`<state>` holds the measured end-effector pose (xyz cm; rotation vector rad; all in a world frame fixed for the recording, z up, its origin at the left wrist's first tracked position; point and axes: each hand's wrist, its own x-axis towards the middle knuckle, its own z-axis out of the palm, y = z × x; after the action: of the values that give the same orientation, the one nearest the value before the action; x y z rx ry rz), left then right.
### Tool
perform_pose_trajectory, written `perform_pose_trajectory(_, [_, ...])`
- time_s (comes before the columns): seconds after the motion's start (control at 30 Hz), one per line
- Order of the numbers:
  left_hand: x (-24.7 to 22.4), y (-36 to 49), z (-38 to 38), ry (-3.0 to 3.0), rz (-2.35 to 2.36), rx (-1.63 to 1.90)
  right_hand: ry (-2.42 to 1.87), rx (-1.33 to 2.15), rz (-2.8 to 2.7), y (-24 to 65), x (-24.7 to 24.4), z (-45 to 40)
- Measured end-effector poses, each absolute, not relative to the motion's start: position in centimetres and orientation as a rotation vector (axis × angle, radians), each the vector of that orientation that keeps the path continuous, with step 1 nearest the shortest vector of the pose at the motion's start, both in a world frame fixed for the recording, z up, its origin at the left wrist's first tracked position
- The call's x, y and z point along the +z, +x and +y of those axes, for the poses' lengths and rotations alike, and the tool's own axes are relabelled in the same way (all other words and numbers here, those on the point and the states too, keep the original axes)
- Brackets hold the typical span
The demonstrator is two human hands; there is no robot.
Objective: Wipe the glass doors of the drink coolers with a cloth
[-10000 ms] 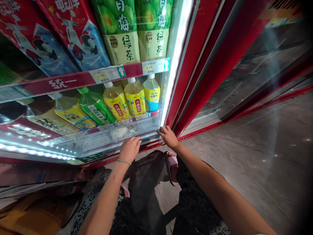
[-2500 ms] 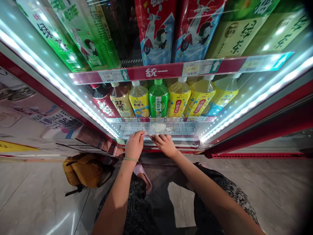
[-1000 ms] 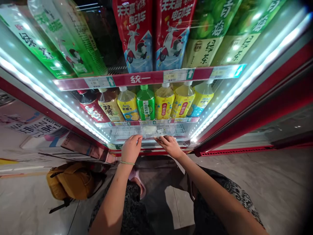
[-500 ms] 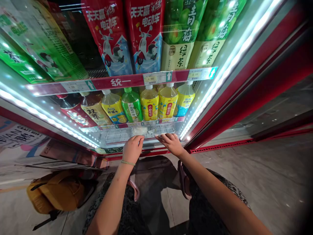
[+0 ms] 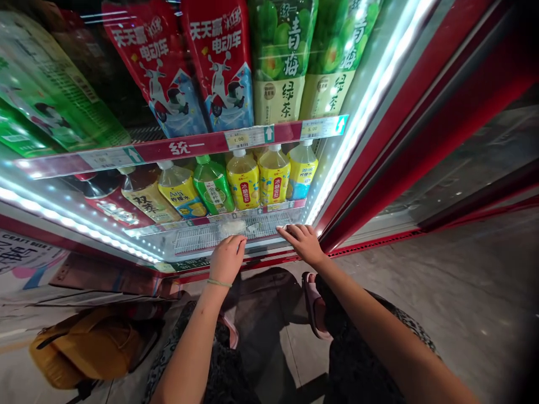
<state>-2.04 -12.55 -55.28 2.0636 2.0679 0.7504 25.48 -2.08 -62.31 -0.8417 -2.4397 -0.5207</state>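
Observation:
A lit drinks cooler with a red frame stands before me. Near its bottom edge is my left hand, its fingers curled together; whatever they hold, if anything, is hidden. My right hand is to the right, fingers apart, with a small white thing at the fingertips that is too small to name. Beyond the hands, a white wire rack forms the cooler's floor, with a crumpled clear plastic piece lying on it. Yellow bottles and a green bottle stand on the shelf above.
Larger red bottles and green tea bottles fill the upper shelf, behind a price strip. A mustard backpack rests on the floor at left. Cardboard boxes stand beside the cooler. My sandalled feet are below.
My right hand has moved right, away from my left hand, which stays nearly in place. The cooler and bottles have shifted left in view.

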Motion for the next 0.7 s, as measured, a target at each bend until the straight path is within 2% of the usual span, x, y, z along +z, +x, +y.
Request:
perform_pose_trajectory(0.17, [-55.1, -1.3, -12.1, 2.076, 2.044, 0.775, -0.796, -0.443, -2.506, 27.0, -63.2, -1.7])
perform_pose_trajectory(0.3, [-55.3, -0.5, -11.6, 2.090, 2.030, 0.766, -0.982, -0.421, -2.372, 28.3, -63.6, -1.3])
perform_pose_trajectory(0.43, [-55.7, 0.3, -11.2, 2.109, 2.011, 0.730, -0.874, -0.437, -2.492, 29.0, -63.8, -1.5])
perform_pose_trajectory(0.57, [-55.9, 1.0, -10.9, 2.125, 1.977, 0.733, -1.002, -0.486, -2.366, 29.3, -64.1, -1.7])
perform_pose_trajectory(0.7, [-55.9, 1.8, -10.5, 2.132, 1.959, 0.698, -0.929, -0.434, -2.452, 29.4, -65.1, -1.4])
